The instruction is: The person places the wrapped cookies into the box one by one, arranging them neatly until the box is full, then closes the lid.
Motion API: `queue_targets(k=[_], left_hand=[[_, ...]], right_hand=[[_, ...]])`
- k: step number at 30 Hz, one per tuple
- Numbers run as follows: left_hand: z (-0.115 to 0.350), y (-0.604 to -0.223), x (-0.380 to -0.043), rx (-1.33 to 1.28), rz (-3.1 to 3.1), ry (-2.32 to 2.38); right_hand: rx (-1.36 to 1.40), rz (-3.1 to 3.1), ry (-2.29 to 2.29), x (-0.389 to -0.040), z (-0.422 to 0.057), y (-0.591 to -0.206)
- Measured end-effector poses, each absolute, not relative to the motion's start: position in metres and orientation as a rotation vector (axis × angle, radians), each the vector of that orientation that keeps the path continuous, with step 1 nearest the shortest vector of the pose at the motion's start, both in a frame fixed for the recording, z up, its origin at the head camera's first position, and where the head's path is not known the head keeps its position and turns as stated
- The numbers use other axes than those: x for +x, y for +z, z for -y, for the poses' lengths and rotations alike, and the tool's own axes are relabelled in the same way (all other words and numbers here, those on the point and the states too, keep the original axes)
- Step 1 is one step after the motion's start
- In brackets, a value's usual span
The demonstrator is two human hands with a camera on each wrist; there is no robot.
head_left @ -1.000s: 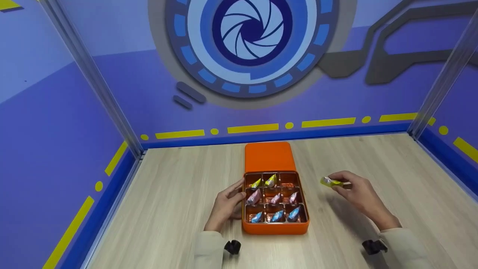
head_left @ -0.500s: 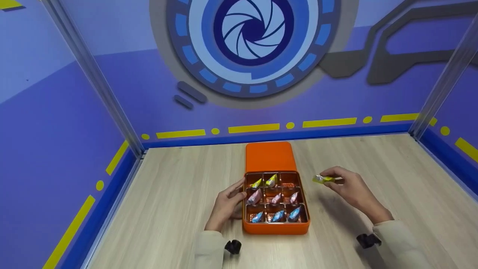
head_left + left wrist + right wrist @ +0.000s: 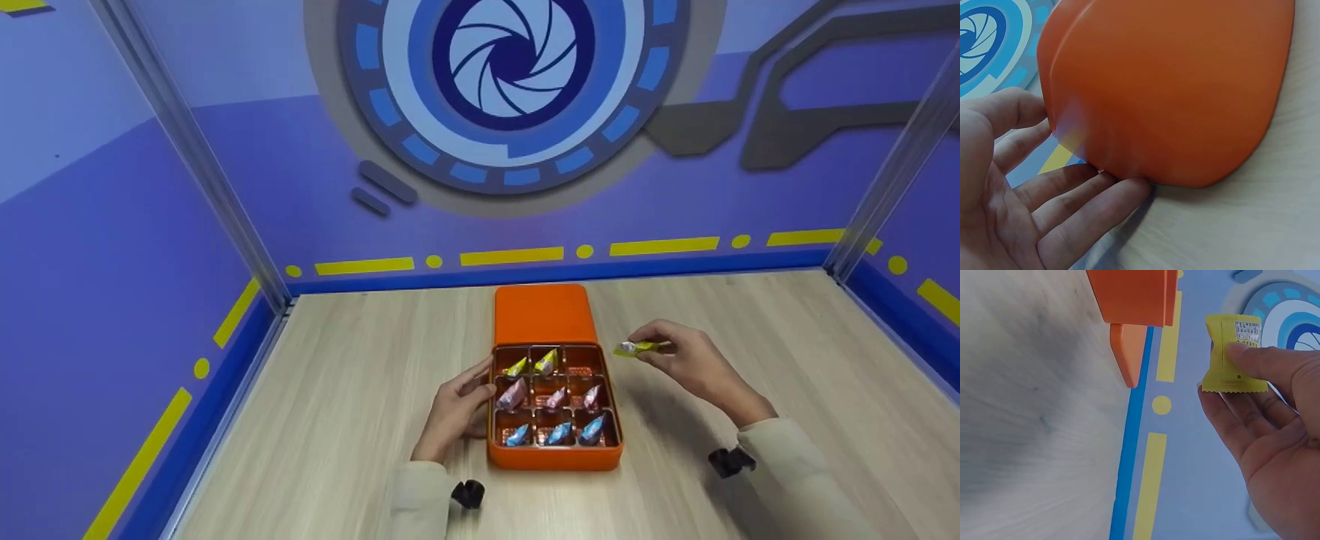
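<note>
An orange box (image 3: 555, 459) with a clear divided insert stands mid-table. Small wrapped candies lie in its compartments: two yellow ones (image 3: 547, 363) in the far row, pink ones (image 3: 513, 394) in the middle row, blue ones (image 3: 558, 433) in the near row. The far right compartment (image 3: 581, 361) holds no candy. My left hand (image 3: 448, 416) touches the box's left side, fairly straight fingertips along the wall and thumb at the rim. Right of the box's far end, my right hand (image 3: 697, 364) pinches a yellow wrapped candy (image 3: 1217, 354) between thumb and fingers, above the table.
Behind the box lies its orange lid (image 3: 544, 315), reaching close to the back panel (image 3: 390, 232). Blue-purple side panels (image 3: 135, 322) and metal posts (image 3: 187, 150) bound the wooden table (image 3: 360, 360). Black clips (image 3: 468, 494) sit by both sleeves.
My right hand has moved left and away from me with the yellow candy, nearer the box's far right corner. The left hand and the box stay in place.
</note>
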State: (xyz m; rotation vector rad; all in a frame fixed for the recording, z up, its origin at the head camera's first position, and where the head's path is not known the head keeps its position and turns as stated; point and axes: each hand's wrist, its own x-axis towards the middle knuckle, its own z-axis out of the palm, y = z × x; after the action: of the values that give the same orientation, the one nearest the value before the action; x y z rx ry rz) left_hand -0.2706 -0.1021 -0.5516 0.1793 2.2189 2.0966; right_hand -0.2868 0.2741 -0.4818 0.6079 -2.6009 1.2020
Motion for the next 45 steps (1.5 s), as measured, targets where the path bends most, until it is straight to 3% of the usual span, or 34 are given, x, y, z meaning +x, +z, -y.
queue_targets(k=[45], left_hand=[[0.104,-0.552,-0.271,0.186,-2.178,2.111]], right_hand=[[1.047,2.814,1.26,-0.331,-0.23,-0.48]])
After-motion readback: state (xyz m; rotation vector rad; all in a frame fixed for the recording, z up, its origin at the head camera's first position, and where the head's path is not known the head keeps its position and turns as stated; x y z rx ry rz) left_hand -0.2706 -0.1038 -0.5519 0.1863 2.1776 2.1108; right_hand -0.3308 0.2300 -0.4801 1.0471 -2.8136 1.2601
